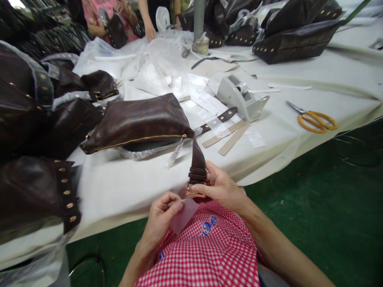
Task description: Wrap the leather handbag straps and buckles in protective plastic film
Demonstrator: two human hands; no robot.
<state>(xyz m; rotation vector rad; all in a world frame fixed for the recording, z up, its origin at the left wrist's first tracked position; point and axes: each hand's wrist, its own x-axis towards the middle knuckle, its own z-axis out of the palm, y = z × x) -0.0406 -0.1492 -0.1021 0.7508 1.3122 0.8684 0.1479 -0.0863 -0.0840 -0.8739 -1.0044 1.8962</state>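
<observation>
A dark brown leather bag (143, 119) with a gold zipper lies on the table in front of me. Its strap (198, 155) hangs over the near edge and ends in a gold buckle (196, 190). My right hand (223, 187) grips the strap at the buckle, thumb on the metal frame. Close beside it on the left, my left hand (164, 213) pinches a thin translucent plastic sheet (184, 215) by its upper edge. The sheet hangs just below the buckle, over my checked apron.
Orange-handled scissors (317, 120) lie at right. A tape dispenser (241, 95) stands mid-table near paper strips (235, 138). More brown bags (32, 187) crowd the left, with others (296, 40) at back right. A metal post (199, 22) rises behind; two people work across the table.
</observation>
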